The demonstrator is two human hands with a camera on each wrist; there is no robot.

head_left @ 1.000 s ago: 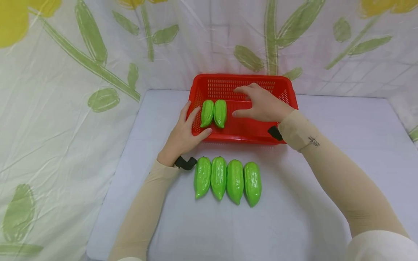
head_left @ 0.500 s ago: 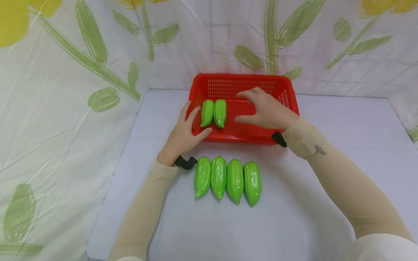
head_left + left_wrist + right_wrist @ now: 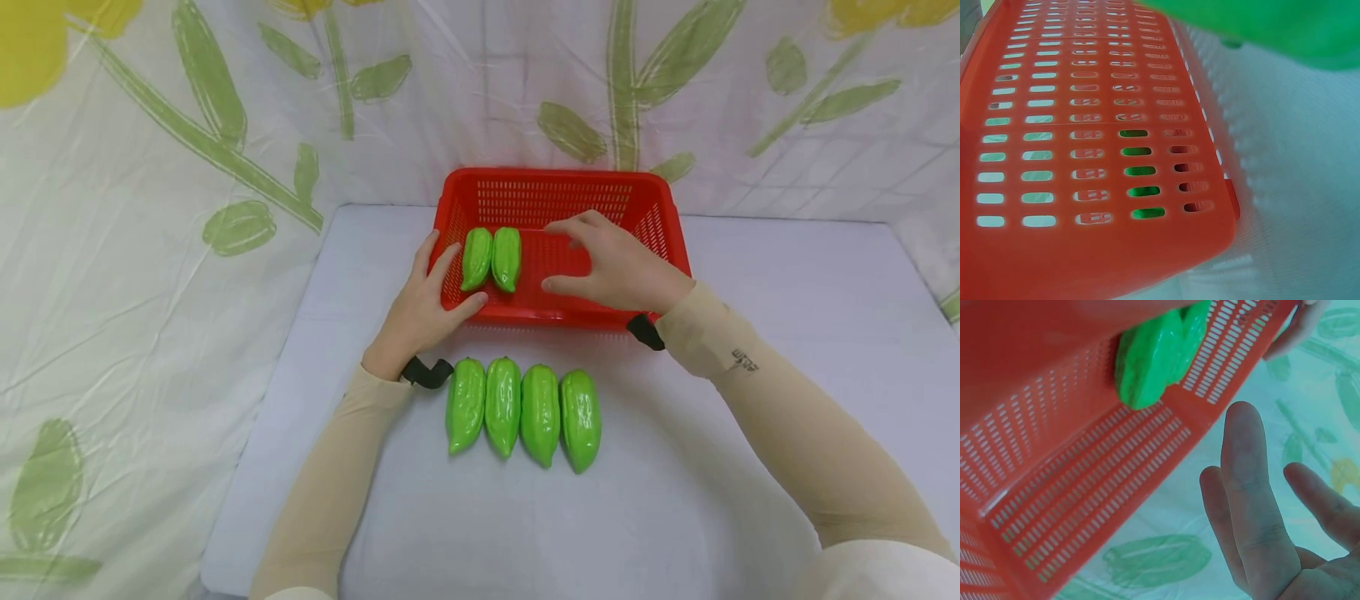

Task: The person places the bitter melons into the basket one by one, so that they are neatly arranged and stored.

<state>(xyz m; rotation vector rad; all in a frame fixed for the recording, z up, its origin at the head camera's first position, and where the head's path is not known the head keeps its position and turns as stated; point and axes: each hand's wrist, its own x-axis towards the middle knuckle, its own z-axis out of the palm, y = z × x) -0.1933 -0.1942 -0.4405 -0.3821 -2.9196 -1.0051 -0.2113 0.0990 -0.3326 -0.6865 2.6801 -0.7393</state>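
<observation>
A red plastic basket [image 3: 555,315] with slotted walls stands on the table. Two glossy green ridged fruits [image 3: 506,259] with pointed ends lie side by side at its left end; their exact kind is unclear. My left hand [image 3: 420,312] rests at the basket's front left corner, fingers spread along the left rim and thumb by the front rim. Over the basket's right part hovers my right hand [image 3: 618,265], thumb and fingers apart, holding nothing. The right wrist view shows its spread fingers [image 3: 1249,481] beside the basket.
Several more green fruits [image 3: 503,408] lie in a row on the white table [image 3: 675,517], in front of the basket. Behind and to the left hangs a white curtain [image 3: 465,92] printed with yellow flowers and green leaves. Each wrist carries a black strap [image 3: 427,372].
My right hand has drawn slightly back toward me and a little to the right, still above the basket. The left hand, the basket and the green fruits stay where they were.
</observation>
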